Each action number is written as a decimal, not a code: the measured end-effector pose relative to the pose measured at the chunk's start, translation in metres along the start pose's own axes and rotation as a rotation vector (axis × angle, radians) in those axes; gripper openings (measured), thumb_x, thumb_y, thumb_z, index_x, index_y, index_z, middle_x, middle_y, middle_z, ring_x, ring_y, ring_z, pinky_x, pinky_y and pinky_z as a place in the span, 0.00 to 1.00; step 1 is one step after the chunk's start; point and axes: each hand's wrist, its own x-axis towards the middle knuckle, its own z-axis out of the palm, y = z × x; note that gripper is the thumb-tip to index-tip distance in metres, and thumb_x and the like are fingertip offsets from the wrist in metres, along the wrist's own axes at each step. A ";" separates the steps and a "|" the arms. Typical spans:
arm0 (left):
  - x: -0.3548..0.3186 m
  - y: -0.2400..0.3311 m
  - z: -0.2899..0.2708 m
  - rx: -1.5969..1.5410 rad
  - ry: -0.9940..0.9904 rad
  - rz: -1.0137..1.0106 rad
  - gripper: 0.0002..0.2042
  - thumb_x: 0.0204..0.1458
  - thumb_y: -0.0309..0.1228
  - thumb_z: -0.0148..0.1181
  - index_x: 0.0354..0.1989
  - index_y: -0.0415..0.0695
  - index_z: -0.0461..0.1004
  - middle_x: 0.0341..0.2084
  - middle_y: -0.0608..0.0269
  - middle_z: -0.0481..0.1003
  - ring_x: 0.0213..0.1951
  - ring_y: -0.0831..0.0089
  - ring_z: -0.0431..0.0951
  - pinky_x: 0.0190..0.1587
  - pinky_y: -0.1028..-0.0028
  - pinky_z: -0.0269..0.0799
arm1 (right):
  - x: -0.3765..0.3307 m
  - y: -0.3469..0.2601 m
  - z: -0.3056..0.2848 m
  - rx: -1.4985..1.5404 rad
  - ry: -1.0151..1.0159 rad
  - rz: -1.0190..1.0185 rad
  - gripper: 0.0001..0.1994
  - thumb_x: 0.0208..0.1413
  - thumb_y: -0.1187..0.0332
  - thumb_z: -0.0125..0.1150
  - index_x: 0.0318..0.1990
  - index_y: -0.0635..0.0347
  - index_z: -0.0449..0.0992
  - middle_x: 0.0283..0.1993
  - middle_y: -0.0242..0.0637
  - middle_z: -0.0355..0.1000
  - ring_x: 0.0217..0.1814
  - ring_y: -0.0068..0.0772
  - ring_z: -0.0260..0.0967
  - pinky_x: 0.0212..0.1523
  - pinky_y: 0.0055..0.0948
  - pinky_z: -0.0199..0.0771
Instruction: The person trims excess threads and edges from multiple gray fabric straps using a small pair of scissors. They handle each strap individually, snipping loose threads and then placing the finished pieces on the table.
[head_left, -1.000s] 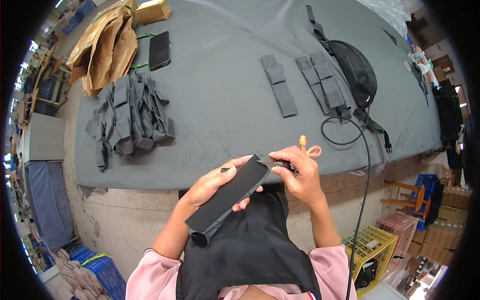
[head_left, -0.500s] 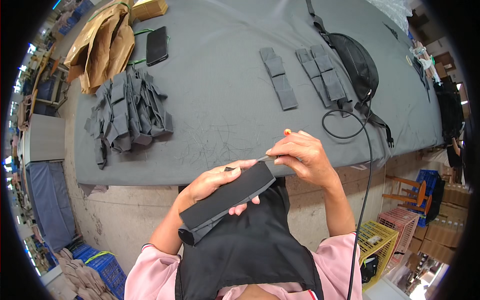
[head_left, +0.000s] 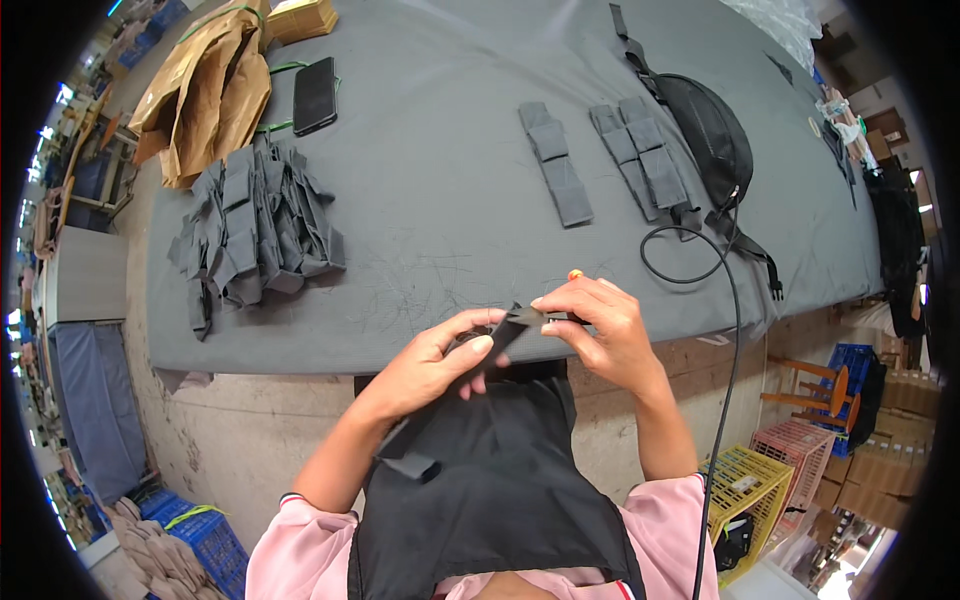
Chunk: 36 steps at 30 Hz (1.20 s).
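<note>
A grey worktop filled the upper view, its near edge bent by the lens. A black bag lay at its far right with a strap running off toward the top, and a black cable looped beside it and fell past the edge. A pile of grey pieces sat at the left, brown paper and a dark phone behind it, and two rows of grey strips lay mid-worktop.

The person held a black strip in the air just before the near edge. Its long axis ran on a slant, upper end toward the right hand, lower end down-left toward the lap. The left hand cupped it from below, fingers curled about it. The right hand's fingers were pinched together on the upper end.

Most of the strip was hidden by the hands and merged with the black apron. A small orange thing peeped out behind the right hand, too covered to identify.
</note>
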 end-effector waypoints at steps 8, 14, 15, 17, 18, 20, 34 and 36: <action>0.004 0.001 0.021 1.123 0.563 0.495 0.22 0.39 0.30 0.69 0.47 0.49 0.74 0.38 0.54 0.70 0.39 0.58 0.72 0.39 0.65 0.71 | -0.023 -0.012 0.020 -0.053 0.241 0.187 0.10 0.43 0.73 0.66 0.36 0.58 0.77 0.31 0.33 0.75 0.28 0.33 0.69 0.30 0.28 0.64; 0.005 0.000 0.023 1.162 0.633 0.581 0.23 0.36 0.29 0.71 0.46 0.47 0.75 0.39 0.53 0.69 0.39 0.58 0.72 0.38 0.65 0.71 | -0.022 -0.015 0.031 -0.083 0.298 0.315 0.09 0.45 0.73 0.65 0.36 0.58 0.76 0.31 0.33 0.74 0.28 0.33 0.69 0.30 0.28 0.64; 0.005 -0.001 0.023 1.161 0.648 0.588 0.23 0.36 0.29 0.71 0.46 0.46 0.75 0.39 0.53 0.69 0.39 0.58 0.72 0.38 0.65 0.71 | -0.023 -0.017 0.034 -0.032 0.341 0.362 0.09 0.45 0.73 0.65 0.35 0.58 0.76 0.30 0.33 0.74 0.28 0.34 0.69 0.30 0.28 0.65; 0.004 -0.001 0.023 1.164 0.665 0.594 0.23 0.35 0.29 0.71 0.45 0.46 0.75 0.39 0.53 0.69 0.39 0.58 0.72 0.38 0.65 0.71 | -0.022 -0.022 0.035 -0.120 0.333 0.305 0.08 0.45 0.73 0.64 0.35 0.58 0.76 0.31 0.34 0.74 0.28 0.34 0.69 0.30 0.29 0.65; 0.004 -0.001 0.023 1.168 0.665 0.592 0.23 0.35 0.29 0.71 0.45 0.46 0.75 0.39 0.53 0.69 0.39 0.58 0.72 0.38 0.65 0.71 | -0.022 -0.024 0.035 -0.164 0.330 0.279 0.08 0.45 0.74 0.64 0.35 0.58 0.76 0.31 0.34 0.74 0.28 0.34 0.69 0.31 0.29 0.65; 0.003 -0.001 0.022 1.175 0.665 0.592 0.23 0.35 0.29 0.71 0.45 0.46 0.75 0.39 0.53 0.69 0.39 0.58 0.72 0.38 0.65 0.71 | -0.021 -0.028 0.034 -0.216 0.297 0.251 0.08 0.45 0.73 0.64 0.35 0.59 0.76 0.31 0.34 0.74 0.28 0.34 0.69 0.31 0.30 0.66; 0.006 -0.007 0.017 0.440 0.298 0.504 0.50 0.35 0.35 0.75 0.67 0.47 0.47 0.58 0.51 0.58 0.53 0.58 0.68 0.49 0.64 0.72 | 0.007 -0.016 0.067 1.118 0.319 0.775 0.08 0.54 0.69 0.62 0.35 0.65 0.74 0.27 0.26 0.70 0.30 0.14 0.67 0.29 0.17 0.65; -0.003 -0.001 0.008 -0.285 0.065 0.191 0.52 0.41 0.40 0.72 0.69 0.42 0.40 0.62 0.47 0.51 0.57 0.63 0.65 0.52 0.64 0.70 | 0.004 -0.007 0.057 1.227 0.280 0.823 0.06 0.53 0.70 0.62 0.29 0.60 0.72 0.28 0.27 0.71 0.26 0.14 0.65 0.28 0.17 0.67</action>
